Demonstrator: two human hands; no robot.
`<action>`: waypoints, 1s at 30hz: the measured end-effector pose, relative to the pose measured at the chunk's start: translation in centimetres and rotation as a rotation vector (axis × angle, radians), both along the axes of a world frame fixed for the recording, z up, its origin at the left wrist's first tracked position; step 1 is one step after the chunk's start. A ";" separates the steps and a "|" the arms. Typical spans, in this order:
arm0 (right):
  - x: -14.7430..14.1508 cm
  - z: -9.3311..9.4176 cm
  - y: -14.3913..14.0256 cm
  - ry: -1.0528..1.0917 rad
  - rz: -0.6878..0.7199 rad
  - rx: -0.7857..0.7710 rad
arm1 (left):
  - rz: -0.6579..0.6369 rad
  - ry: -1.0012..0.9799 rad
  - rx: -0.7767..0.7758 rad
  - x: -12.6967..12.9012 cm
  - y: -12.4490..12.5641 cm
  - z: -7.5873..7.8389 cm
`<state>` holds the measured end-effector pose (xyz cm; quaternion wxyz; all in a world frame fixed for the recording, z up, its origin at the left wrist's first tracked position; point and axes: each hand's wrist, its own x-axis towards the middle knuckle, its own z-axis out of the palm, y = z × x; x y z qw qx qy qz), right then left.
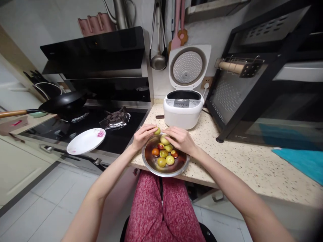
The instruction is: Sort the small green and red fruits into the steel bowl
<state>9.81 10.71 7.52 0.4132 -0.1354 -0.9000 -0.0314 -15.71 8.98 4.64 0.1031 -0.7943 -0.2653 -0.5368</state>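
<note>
A round, shiny stainless-steel bowl point(165, 165) sits at the near edge of the speckled beige stone worktop point(242, 161), and everything else is placed from it. Over the bowl's far rim, the left hand point(142, 136) pinches one small, smooth, yellow-green round fruit point(157, 131) between its fingertips, so that grip is closed on the fruit. The right hand point(180, 139) lies palm-down over the bowl's far right side, fingers curled towards the same fruit and resting on a second pale fruit point(164, 139) at the top of the heap; whether it actually grips that one cannot be told. The held fruit is nearly spherical with no clear long axis, and it lies just left of the right fingertips, nearer the left hand.

Inside the bowl lies a small heap of fruits point(165, 156), glossy, yellow-green to red-brown. Left of the bowl, a white plate with a pink flower print point(85, 141) rests on the black glass hob point(111, 127). Behind the bowl stands a white rice cooker with its lid open point(183, 111).
</note>
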 end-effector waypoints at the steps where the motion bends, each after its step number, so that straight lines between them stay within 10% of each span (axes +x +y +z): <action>1: -0.1 0.0 -0.1 0.005 0.003 -0.014 | -0.025 0.022 0.020 -0.1 -0.1 0.0; 18: -0.5 -0.7 -0.5 0.097 0.135 -0.278 | -0.100 0.433 0.102 -1.2 -1.5 1.4; 30: 0.5 1.4 -1.0 -0.113 0.316 -0.404 | -0.124 0.028 -0.001 -0.2 -0.6 0.8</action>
